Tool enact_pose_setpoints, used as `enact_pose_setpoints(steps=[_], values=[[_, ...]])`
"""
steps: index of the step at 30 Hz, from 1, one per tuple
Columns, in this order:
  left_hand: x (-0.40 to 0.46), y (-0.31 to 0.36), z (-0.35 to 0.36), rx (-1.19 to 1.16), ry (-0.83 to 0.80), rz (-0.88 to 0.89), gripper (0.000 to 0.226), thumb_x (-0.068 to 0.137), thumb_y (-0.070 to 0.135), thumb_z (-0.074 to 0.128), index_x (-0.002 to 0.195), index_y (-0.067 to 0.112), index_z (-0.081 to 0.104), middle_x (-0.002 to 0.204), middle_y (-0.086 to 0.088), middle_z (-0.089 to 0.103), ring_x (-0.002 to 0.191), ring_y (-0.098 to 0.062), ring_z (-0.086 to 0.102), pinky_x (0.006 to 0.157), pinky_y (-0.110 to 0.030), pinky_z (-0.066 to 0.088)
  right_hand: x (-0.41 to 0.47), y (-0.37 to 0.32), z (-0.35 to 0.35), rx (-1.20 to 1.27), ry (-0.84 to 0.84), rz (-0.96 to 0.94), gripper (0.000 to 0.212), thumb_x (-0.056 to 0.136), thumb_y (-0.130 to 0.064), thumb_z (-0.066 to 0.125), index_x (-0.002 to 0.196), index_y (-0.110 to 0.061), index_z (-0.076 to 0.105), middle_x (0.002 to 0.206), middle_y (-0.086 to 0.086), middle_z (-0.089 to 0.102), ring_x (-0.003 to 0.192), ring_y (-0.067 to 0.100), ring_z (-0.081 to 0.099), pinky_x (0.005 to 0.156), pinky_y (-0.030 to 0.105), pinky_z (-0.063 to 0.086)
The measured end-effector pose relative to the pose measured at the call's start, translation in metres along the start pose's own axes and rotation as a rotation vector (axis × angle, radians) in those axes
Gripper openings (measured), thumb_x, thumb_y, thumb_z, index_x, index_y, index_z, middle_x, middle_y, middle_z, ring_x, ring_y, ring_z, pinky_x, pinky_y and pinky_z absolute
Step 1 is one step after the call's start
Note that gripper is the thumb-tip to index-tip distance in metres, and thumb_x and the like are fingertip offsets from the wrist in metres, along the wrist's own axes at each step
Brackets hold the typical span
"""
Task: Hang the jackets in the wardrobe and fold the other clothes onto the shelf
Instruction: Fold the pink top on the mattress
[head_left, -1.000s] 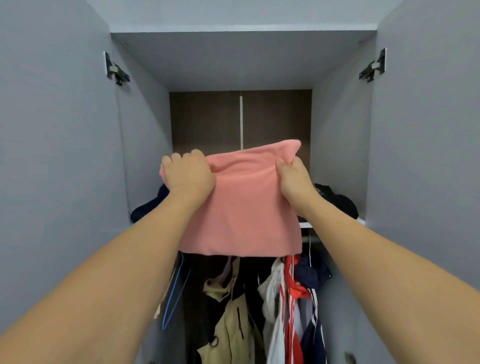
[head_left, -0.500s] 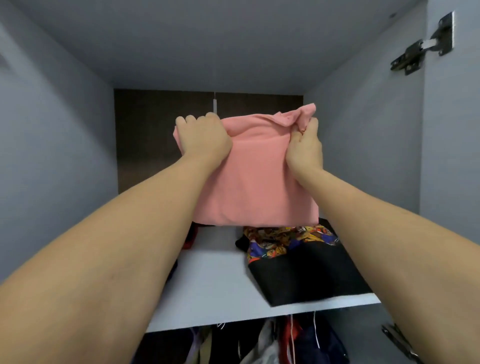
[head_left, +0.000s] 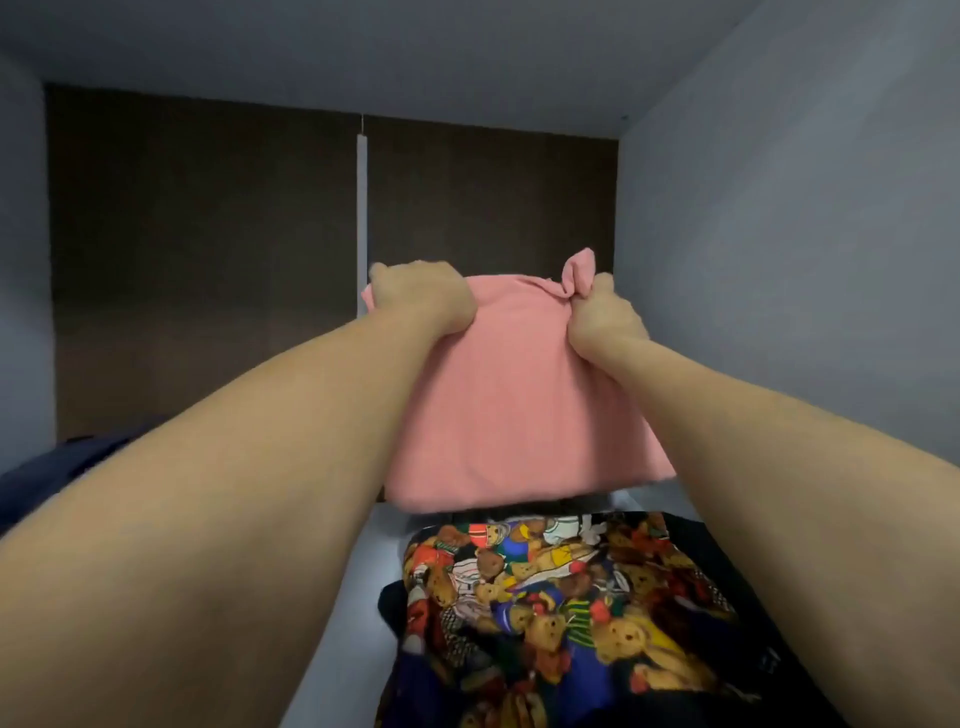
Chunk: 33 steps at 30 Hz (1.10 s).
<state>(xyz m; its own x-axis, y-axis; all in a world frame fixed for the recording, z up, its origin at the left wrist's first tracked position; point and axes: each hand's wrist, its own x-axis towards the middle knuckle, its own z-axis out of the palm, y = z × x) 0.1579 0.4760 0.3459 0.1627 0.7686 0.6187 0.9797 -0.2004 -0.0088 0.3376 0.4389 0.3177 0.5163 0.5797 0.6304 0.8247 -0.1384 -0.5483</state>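
A folded pink garment (head_left: 514, 415) hangs in the air inside the wardrobe's upper compartment, above the white shelf (head_left: 358, 582). My left hand (head_left: 421, 296) grips its top left corner. At the top right corner my right hand (head_left: 602, 317) pinches a bunched tuft of the cloth. Under the pink garment's lower edge lies a folded black garment with a colourful teddy-bear print (head_left: 561, 597), flat on the shelf.
A dark blue garment (head_left: 57, 478) lies on the shelf at the left, partly behind my left forearm. Dark brown back panels (head_left: 208, 249) close the compartment, with grey walls on both sides and a grey ceiling above.
Both hands carried the pink garment up and deeper into the shelf compartment, over the bear-print garment. The view moved in close; the hanging clothes below are out of sight.
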Motion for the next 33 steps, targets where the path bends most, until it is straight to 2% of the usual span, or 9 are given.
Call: enact_pose_setpoints(steps=[3, 5, 8, 10, 13, 16, 28, 31, 33], values=[[0.005, 0.031, 0.07, 0.179, -0.296, 0.06, 0.051, 0.088, 0.028, 0.039, 0.135, 0.016, 0.054, 0.137, -0.012, 0.055, 0.131, -0.036, 0.045, 0.111, -0.05, 0.022, 0.003, 0.056, 0.062, -0.108, -0.166, 0.185, 0.042, 0.099, -0.025, 0.042, 0.135, -0.007, 0.033, 0.139, 0.021, 0.048, 0.127, 0.039, 0.048, 0.099, 0.044, 0.04], [-0.003, 0.048, 0.117, 0.026, -0.414, 0.129, 0.056, 0.091, 0.032, 0.042, 0.146, 0.02, 0.04, 0.154, -0.011, 0.033, 0.142, -0.035, 0.028, 0.115, -0.05, 0.019, -0.008, 0.095, 0.1, -0.24, -0.296, 0.234, 0.048, 0.096, -0.022, 0.045, 0.139, -0.005, 0.033, 0.144, 0.018, 0.042, 0.133, 0.036, 0.042, 0.105, 0.043, 0.038], [-0.016, 0.057, 0.173, -0.208, -0.607, 0.202, 0.058, 0.09, 0.04, 0.031, 0.148, 0.031, 0.036, 0.158, -0.005, 0.025, 0.144, -0.032, 0.025, 0.116, -0.055, 0.018, -0.01, 0.117, 0.124, -0.437, -0.453, 0.158, 0.054, 0.097, -0.028, 0.046, 0.144, -0.005, 0.034, 0.148, 0.012, 0.037, 0.139, 0.032, 0.03, 0.11, 0.045, 0.033], [-0.023, 0.056, 0.204, -0.269, -0.703, 0.177, 0.056, 0.096, 0.049, 0.025, 0.151, 0.037, 0.031, 0.16, -0.001, 0.023, 0.146, -0.027, 0.023, 0.119, -0.049, 0.008, -0.007, 0.114, 0.123, -0.478, -0.388, 0.033, 0.056, 0.093, -0.03, 0.052, 0.141, -0.004, 0.038, 0.145, 0.013, 0.035, 0.136, 0.032, 0.034, 0.11, 0.044, 0.033], [-0.03, 0.054, 0.223, -0.422, -0.717, 0.148, 0.052, 0.102, 0.05, 0.028, 0.153, 0.04, 0.024, 0.163, 0.002, 0.012, 0.15, -0.027, 0.01, 0.121, -0.04, -0.001, -0.01, 0.104, 0.127, -0.487, -0.408, -0.188, 0.045, 0.096, -0.026, 0.046, 0.136, -0.006, 0.046, 0.149, 0.014, 0.029, 0.133, 0.035, 0.038, 0.109, 0.041, 0.031], [-0.03, 0.056, 0.222, -0.462, -0.729, 0.122, 0.053, 0.102, 0.05, 0.027, 0.153, 0.041, 0.021, 0.164, 0.002, 0.008, 0.15, -0.029, 0.008, 0.122, -0.041, 0.002, -0.011, 0.11, 0.132, -0.491, -0.642, -0.098, 0.046, 0.105, -0.029, 0.03, 0.139, -0.005, 0.049, 0.152, 0.015, 0.038, 0.138, 0.033, 0.037, 0.11, 0.038, 0.031], [-0.029, 0.058, 0.224, -0.466, -0.763, 0.101, 0.055, 0.101, 0.052, 0.023, 0.154, 0.041, 0.015, 0.164, 0.007, 0.003, 0.15, -0.028, 0.003, 0.12, -0.045, -0.001, -0.003, 0.116, 0.136, -0.424, -0.69, 0.019, 0.052, 0.104, -0.037, 0.028, 0.139, -0.006, 0.05, 0.149, 0.016, 0.043, 0.136, 0.03, 0.042, 0.108, 0.035, 0.033], [-0.03, 0.056, 0.213, -0.342, -0.775, 0.137, 0.055, 0.1, 0.05, 0.016, 0.154, 0.04, 0.018, 0.162, 0.005, 0.016, 0.149, -0.02, 0.013, 0.12, -0.044, 0.002, -0.005, 0.108, 0.126, -0.461, -0.696, 0.0, 0.051, 0.103, -0.039, 0.033, 0.136, -0.006, 0.053, 0.146, 0.015, 0.047, 0.132, 0.031, 0.047, 0.104, 0.034, 0.037], [-0.028, 0.055, 0.196, -0.283, -0.718, 0.183, 0.057, 0.098, 0.05, 0.015, 0.151, 0.033, 0.03, 0.158, -0.001, 0.03, 0.144, -0.021, 0.029, 0.118, -0.048, 0.014, -0.005, 0.097, 0.114, -0.493, -0.692, -0.038, 0.046, 0.099, -0.039, 0.042, 0.126, -0.007, 0.06, 0.137, 0.013, 0.056, 0.12, 0.03, 0.055, 0.091, 0.031, 0.04]])
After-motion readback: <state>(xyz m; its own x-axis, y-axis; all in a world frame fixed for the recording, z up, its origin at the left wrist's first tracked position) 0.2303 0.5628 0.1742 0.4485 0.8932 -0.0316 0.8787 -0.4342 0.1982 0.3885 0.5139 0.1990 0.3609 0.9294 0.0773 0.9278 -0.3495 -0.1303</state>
